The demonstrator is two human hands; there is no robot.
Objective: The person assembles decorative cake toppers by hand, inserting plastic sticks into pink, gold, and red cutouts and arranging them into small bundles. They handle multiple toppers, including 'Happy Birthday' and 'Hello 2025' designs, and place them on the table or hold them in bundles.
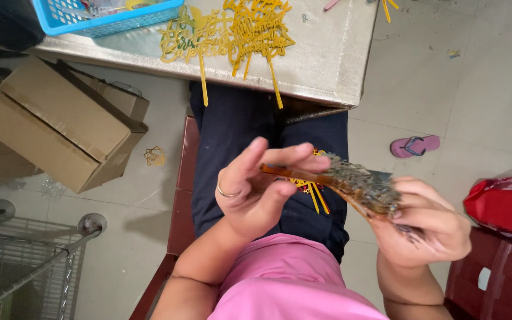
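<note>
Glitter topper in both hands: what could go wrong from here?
1. The left hand pinches only the thin stick of the glitter topper; it may snap or slip.
2. The gold toppers overhang the table edge and could slide off.

basket point(108, 21) on table point(327, 53) | box point(60, 124) left, maybe floor

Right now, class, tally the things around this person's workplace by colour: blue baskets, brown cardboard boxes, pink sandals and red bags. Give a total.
Blue basket: 1
Brown cardboard boxes: 2
Pink sandal: 1
Red bag: 1
Total: 5
</note>
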